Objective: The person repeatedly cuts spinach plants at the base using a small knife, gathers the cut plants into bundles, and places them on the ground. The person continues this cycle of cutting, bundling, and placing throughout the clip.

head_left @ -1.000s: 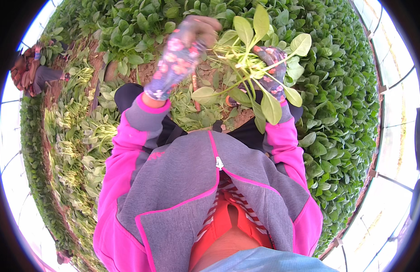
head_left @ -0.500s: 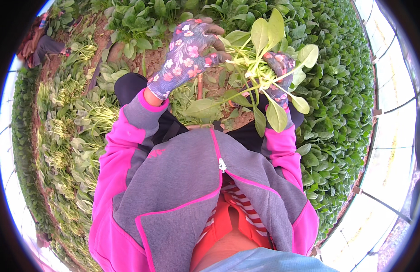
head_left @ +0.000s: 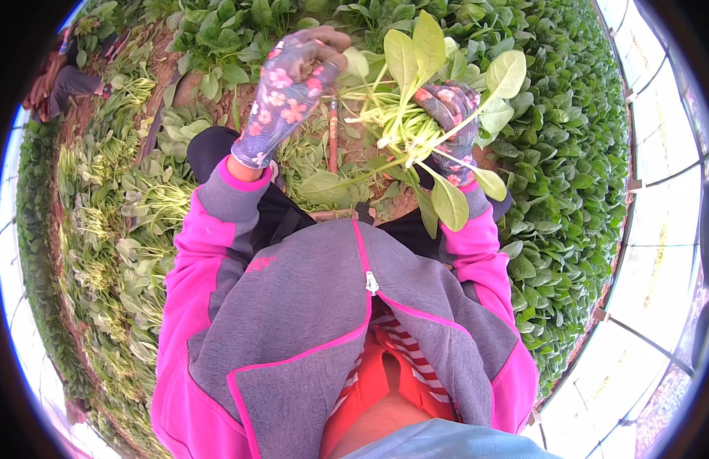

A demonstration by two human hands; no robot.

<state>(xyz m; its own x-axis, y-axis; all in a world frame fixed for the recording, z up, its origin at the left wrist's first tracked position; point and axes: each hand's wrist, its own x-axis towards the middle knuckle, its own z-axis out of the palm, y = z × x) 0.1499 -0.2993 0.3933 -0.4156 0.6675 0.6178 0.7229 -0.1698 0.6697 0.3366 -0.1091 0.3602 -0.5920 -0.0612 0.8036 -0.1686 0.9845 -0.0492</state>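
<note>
My right hand (head_left: 452, 122), in a flowered glove, is closed round a bunch of spinach (head_left: 410, 126). The cut stem ends point left toward my other hand, and several broad leaves stick out above and below. My left hand (head_left: 301, 73), gloved alike, is raised just left of the bunch with its fingers curled. A pale spinach leaf (head_left: 356, 67) lies against its fingertips; the exact grip is hidden behind the fingers. Below the hands, loose leaves and trimmings (head_left: 312, 172) cover the soil between my knees.
A thin reddish-brown stick (head_left: 333, 138) stands out among the trimmings. Picked spinach (head_left: 163, 200) lies in rows at the left. Dense growing spinach (head_left: 565, 176) fills the right side, beside a pale plastic wall (head_left: 660, 229). Another person (head_left: 68, 84) crouches at the far left.
My left hand has drawn left, away from the bunch, its fingers curling more, the pale leaf shifting with it. My right hand has moved slightly left with the spinach.
</note>
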